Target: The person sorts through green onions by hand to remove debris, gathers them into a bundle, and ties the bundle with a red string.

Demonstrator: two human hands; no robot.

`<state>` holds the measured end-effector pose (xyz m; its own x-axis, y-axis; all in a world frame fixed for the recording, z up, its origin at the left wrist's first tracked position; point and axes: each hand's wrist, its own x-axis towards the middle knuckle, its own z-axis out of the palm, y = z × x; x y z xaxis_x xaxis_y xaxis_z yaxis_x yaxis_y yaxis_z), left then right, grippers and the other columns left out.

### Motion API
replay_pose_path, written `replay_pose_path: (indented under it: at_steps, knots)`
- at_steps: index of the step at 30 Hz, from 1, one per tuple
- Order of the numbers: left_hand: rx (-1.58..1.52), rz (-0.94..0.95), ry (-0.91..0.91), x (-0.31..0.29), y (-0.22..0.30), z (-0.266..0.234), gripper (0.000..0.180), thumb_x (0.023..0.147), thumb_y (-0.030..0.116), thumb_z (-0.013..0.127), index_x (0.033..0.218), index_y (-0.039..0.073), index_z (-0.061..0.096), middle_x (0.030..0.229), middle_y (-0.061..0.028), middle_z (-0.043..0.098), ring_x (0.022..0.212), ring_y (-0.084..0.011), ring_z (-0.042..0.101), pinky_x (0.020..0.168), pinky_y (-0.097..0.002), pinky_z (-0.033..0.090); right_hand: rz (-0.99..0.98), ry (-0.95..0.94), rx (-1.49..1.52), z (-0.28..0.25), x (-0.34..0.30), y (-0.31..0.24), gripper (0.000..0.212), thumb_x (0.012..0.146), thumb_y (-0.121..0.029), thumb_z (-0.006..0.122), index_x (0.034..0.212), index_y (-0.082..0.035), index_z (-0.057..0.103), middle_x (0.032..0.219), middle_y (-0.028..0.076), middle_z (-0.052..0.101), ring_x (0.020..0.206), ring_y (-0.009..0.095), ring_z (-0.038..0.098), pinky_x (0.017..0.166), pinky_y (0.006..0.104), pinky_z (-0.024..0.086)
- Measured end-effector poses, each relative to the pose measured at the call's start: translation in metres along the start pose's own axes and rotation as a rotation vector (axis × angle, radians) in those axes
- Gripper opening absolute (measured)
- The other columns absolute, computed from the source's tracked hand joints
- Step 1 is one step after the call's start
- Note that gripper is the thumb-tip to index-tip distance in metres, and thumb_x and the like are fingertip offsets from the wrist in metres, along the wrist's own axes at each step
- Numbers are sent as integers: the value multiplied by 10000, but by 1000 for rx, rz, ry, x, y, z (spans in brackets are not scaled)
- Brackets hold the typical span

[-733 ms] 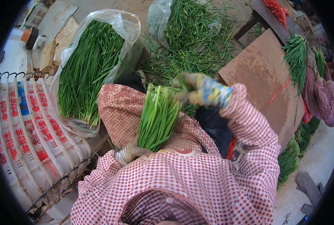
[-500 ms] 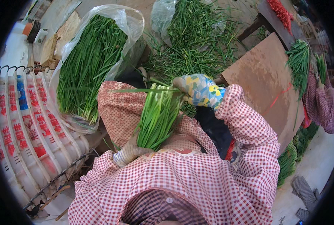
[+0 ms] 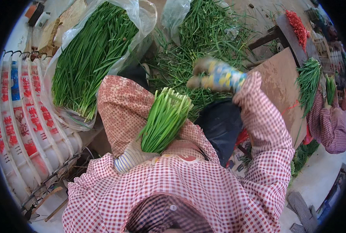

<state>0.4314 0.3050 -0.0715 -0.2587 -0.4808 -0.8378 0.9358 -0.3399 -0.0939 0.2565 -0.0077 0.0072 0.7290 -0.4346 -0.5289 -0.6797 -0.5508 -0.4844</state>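
My left hand (image 3: 133,155), in a pale glove with a striped cuff, is closed round the lower part of a bunch of green garlic chives (image 3: 165,122). The pale cut ends of the bunch point away from me, above my lap. My right hand (image 3: 217,75) wears a soiled glove with a blue, yellow and white pattern. It is raised to the right of the bunch, apart from it, over the chives scattered on the floor. Motion smears it somewhat, but its fingers show spread with nothing between them.
At the left a clear plastic bag (image 3: 46,83) holds a big heap of chives, beside a white ribbed container (image 3: 33,128) with red print. Loose chive trimmings (image 3: 204,35) cover the floor ahead. On the right stand a brown board (image 3: 274,75) and red ties (image 3: 297,29); another person's sleeve (image 3: 334,126) shows beyond.
My right hand has moved away from the bunch's cut ends, up and to the right. The long leaf lying across the bunch is gone from there. My left hand keeps its hold.
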Motion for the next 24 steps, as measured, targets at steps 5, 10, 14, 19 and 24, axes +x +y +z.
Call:
replay_pose_path:
  at_steps: [5,10,14,19,24]
  knots:
    - [-159,-122,-138,-2,1,7,476,1007,372,364,1406,129,455,1441,-74,486,1347,-232,418,1172,-411,289,-133,-106,208,50,-11,-20,638,807,-560,661,1128,-8,667,1120,192,637,1078,326,604,932,390,480]
    - [-300,-162,-405,3,-1,-10,469,1007,360,387,1408,126,452,1449,-71,478,1359,-227,402,1174,-414,289,-175,-57,169,64,-10,-16,363,799,-357,735,949,-30,685,928,158,634,902,319,634,797,423,515]
    - [-86,-130,-281,4,2,-18,507,982,403,457,1408,130,445,1448,-75,476,1359,-233,403,1179,-412,279,-1,304,-165,55,9,33,310,776,-290,743,968,-57,676,956,157,617,904,319,624,786,444,517]
    - [93,-59,-139,1,-2,-16,562,945,451,514,1407,139,443,1431,-69,494,1346,-230,419,1175,-402,285,-193,375,-171,7,-15,18,362,806,-378,709,1056,-116,703,1218,170,590,1204,372,486,1001,478,409]
    - [16,-163,-254,-2,-1,9,516,955,393,521,1392,124,461,1398,-60,526,1326,-218,442,1141,-404,335,-575,157,1,59,-19,-29,226,787,-336,738,893,-137,728,937,78,596,934,287,553,825,407,442]
